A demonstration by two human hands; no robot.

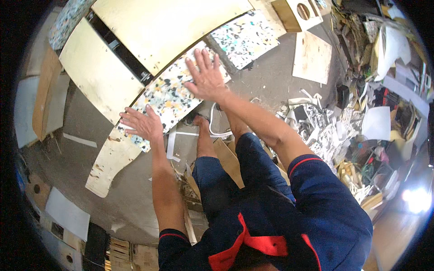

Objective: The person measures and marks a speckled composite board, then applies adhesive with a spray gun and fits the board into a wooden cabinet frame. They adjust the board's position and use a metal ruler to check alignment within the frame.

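A long strip of multicoloured speckled foam [168,100] lies along the near edge of a large pale board [167,27]. My left hand [143,125] rests flat at the strip's left end, fingers spread. Near its right end, my right hand [206,77] lies palm down on the foam, fingers stretched and slightly apart. Neither hand holds anything. A curved plywood piece [113,158] shows beyond the strip's left end, below my left hand. Another speckled foam slab [246,38] sits to the right, with a dark edge toward the strip.
A second pale panel [101,70] lies left of a dark gap with metal fittings. On the right are a square plywood sheet [312,58], a wooden box with a round hole [298,13] and a heap of white scraps [312,122]. A white cord [214,119] lies near my feet.
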